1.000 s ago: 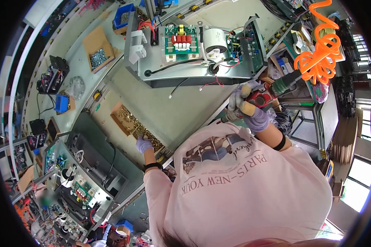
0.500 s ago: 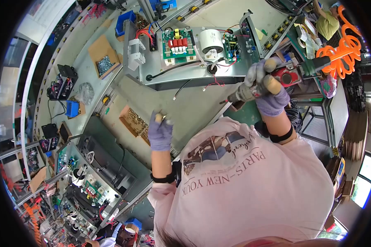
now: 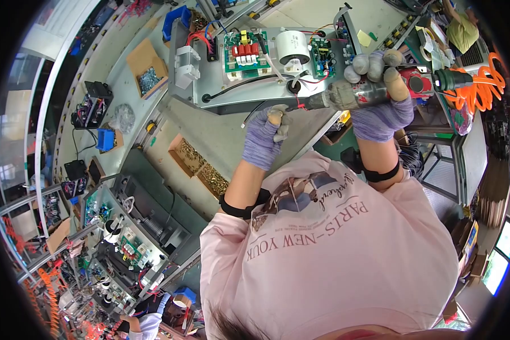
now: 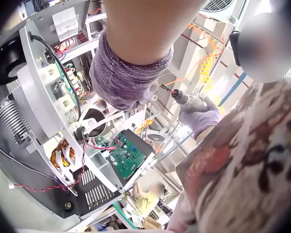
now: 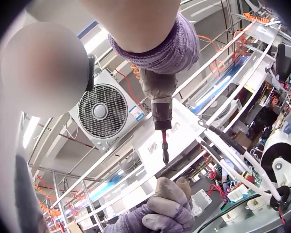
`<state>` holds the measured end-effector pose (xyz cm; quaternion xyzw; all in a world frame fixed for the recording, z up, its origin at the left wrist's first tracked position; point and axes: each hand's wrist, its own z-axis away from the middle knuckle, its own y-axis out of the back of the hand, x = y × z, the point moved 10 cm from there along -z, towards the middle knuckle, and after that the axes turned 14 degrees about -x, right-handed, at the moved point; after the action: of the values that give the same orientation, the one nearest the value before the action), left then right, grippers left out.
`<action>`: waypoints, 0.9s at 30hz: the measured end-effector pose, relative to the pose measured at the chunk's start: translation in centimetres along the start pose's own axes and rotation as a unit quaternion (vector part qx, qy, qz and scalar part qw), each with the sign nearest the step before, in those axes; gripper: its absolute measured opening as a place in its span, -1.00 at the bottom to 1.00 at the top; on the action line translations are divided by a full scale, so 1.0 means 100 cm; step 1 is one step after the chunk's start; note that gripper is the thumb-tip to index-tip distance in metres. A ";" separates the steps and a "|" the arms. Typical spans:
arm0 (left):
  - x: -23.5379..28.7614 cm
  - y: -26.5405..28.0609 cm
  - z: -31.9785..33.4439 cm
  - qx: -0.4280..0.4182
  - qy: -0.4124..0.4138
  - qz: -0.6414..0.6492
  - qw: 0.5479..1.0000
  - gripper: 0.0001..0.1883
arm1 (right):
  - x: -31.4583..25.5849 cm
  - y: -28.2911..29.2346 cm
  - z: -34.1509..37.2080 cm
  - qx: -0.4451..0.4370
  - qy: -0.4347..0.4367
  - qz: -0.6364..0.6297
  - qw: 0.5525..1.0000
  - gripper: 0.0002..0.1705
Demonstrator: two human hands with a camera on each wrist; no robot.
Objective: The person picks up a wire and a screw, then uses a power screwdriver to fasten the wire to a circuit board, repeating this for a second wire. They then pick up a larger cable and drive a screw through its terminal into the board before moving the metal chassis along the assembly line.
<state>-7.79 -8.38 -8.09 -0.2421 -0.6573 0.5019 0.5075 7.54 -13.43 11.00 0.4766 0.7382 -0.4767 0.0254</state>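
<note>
Left hand (image 3: 264,136) has its fingers curled in, thumb side up near the driver tip; can't tell if something small is pinched in it. Right hand (image 3: 382,96) is wrapped round the grey and red power driver (image 3: 345,95), held roughly level in the head view, nose toward the left hand. Right wrist view shows the bit (image 5: 165,153) just short of the left fingers, apart from them.

Both hands are on the wearer's side of the metal chassis (image 3: 212,76) on the worktop (image 3: 215,136). On it: green board with red components (image 3: 246,52), white cylinder (image 3: 292,46), second green board (image 3: 323,56), black cable (image 3: 238,88) along the near edge.

Orange coiled hose (image 3: 476,93) off the driver's back end. Cardboard box of brass-coloured parts (image 3: 212,178) left of the left hand. Further left: open carton of silvery parts (image 3: 147,79), clear plastic bag (image 3: 123,118), blue bin (image 3: 105,139). Lower left, another open unit (image 3: 124,218). Far right, person in a yellow top (image 3: 463,34).
</note>
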 end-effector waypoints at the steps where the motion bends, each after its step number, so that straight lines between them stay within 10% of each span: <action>1: 0.001 0.000 0.001 0.018 -0.007 -0.021 1.000 -0.62 | 0.003 0.000 0.000 -0.005 -0.003 -0.024 1.000 -0.77; 14: 0.038 -0.016 0.008 0.138 -0.072 -0.316 0.936 -0.63 | 0.018 0.006 0.002 -0.042 -0.048 0.036 0.997 -0.76; 21: 0.008 -0.002 -0.004 0.084 0.047 -0.106 0.990 -0.68 | 0.007 0.012 0.003 0.012 0.020 0.039 0.999 -0.79; 27: 0.020 -0.014 -0.011 0.057 -0.022 -0.075 0.995 -0.66 | 0.005 0.014 0.000 0.001 0.038 0.026 0.999 -0.77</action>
<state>-7.25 -6.82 -6.04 -0.1512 -0.6549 0.5043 0.5421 8.25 -12.93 9.80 0.5136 0.7254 -0.4582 0.0099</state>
